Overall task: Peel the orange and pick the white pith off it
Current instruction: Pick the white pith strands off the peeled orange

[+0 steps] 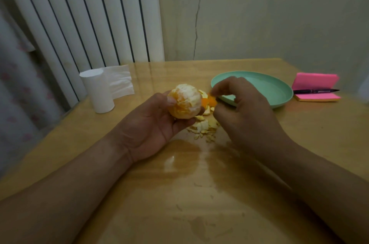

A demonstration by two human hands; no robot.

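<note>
Far left, the roll of tissue (97, 91) stands upright on the table (199, 173) with a loose sheet trailing behind it, near enough to wipe juice off your fingers, I'd say. Next comes your left hand (151, 123), palm up, cradling the orange (184, 101). The thumb presses on its left side and the fingers curl under and round the far side, so the fruit is lifted off the wood with its bare face turned up to you. The skin looks gone from every part that shows. Pale pith streaks most of the top and bright flesh shows at the lower left, so by my reckoning you're into the picking stage. Just right of the fruit and below it, the peel scraps (205, 125) lie heaped on the table, right where a dropped piece lands. Your right hand (245, 115) hangs over that heap, apart from the orange, fingers curled in with the tips drawn together beside an orange scrap. Whether they pinch a shred of pith I cannot tell. Behind it sits the green plate (279, 91), likely meant for the clean fruit. Far right, a pen (315, 91) lies across pink sticky notes (315, 81), well out of the way.
</note>
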